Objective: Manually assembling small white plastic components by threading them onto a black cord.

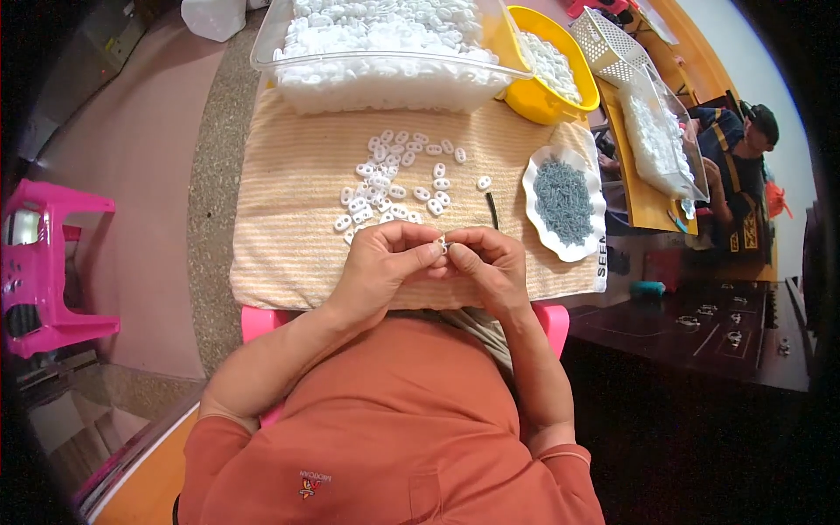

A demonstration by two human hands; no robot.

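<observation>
My left hand [382,259] and my right hand [486,262] meet fingertip to fingertip over the near edge of a beige towel [289,201]. Between the fingertips they pinch one small white plastic piece [443,244]. Just beyond my hands, several more white oval pieces [389,184] lie scattered on the towel. To the right of my hands, a white wavy-edged dish [593,188] holds a heap of small grey metal parts [562,198]. A short black stick [493,209] lies on the towel between the pieces and the dish.
A clear plastic tub [385,66] full of white pieces stands at the towel's far edge, a yellow bowl [534,101] of them beside it. A pink stool [44,262] is at left. Another person [744,149] sits at the far right behind a clear tub [665,140].
</observation>
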